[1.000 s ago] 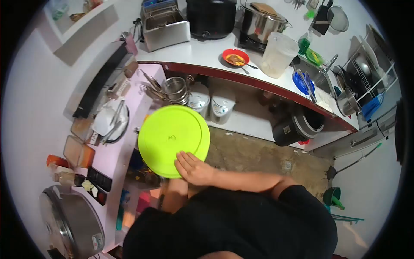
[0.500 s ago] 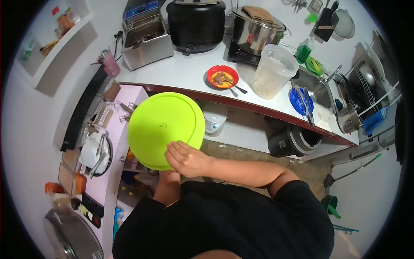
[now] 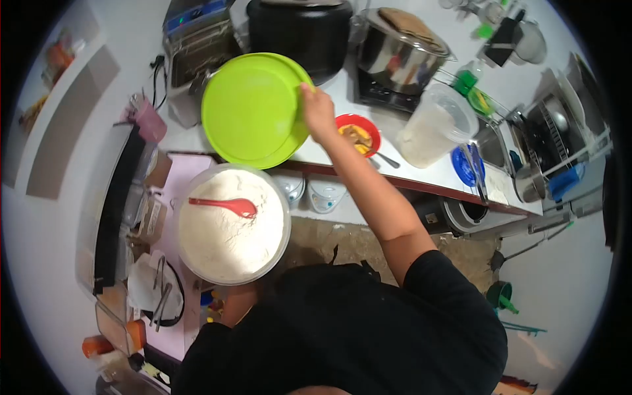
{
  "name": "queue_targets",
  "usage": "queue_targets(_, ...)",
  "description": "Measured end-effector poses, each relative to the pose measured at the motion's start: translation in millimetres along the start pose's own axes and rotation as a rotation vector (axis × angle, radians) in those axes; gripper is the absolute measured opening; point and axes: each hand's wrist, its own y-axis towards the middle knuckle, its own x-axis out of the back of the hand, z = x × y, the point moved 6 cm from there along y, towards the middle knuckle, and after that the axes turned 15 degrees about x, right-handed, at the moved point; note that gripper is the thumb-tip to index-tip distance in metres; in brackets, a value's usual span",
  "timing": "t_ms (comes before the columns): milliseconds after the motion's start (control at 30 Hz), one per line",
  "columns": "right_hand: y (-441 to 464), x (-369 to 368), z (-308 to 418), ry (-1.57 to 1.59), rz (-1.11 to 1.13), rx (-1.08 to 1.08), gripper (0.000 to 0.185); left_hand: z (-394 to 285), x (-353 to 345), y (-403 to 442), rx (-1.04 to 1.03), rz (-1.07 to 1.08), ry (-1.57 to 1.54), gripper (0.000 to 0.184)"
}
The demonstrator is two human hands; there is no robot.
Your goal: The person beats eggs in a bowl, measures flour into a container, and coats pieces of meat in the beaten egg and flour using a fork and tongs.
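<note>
My right hand point(image 3: 318, 115) grips the right edge of a round lime-green lid point(image 3: 253, 115), held up over the counter's left part. Below it is a large clear round tub point(image 3: 288, 227) filled with white powder that looks like flour point(image 3: 220, 243). On the powder lies a red spoon point(image 3: 234, 206), its handle pointing left. My left forearm point(image 3: 240, 303) reaches to the tub's near side; the left hand is hidden by the tub, so its fingers do not show.
On the counter, a red bowl point(image 3: 368, 125) of food with a spoon stands right of my right hand, near a clear plastic container point(image 3: 438, 125). A black pot point(image 3: 299, 43) and steel pot point(image 3: 401, 56) stand behind. Left, a pink shelf point(image 3: 187, 164) holds a plate with tongs point(image 3: 161, 299).
My right hand has lifted the green lid off the tub and carried it up and away toward the counter. The white powder and red spoon now show.
</note>
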Motion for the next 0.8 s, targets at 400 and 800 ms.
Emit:
queue_targets(400,-44.2,-63.3,-130.6,-0.216,0.139,-0.720,0.040,-5.3,11.7,-19.1,-0.115,-0.004,-0.080,0.055)
queue_targets(800,-51.3,-7.3,115.8,-0.126,0.881,0.490,0.017,67.1,-53.2,40.9,0.007,0.092,-0.048,0.055)
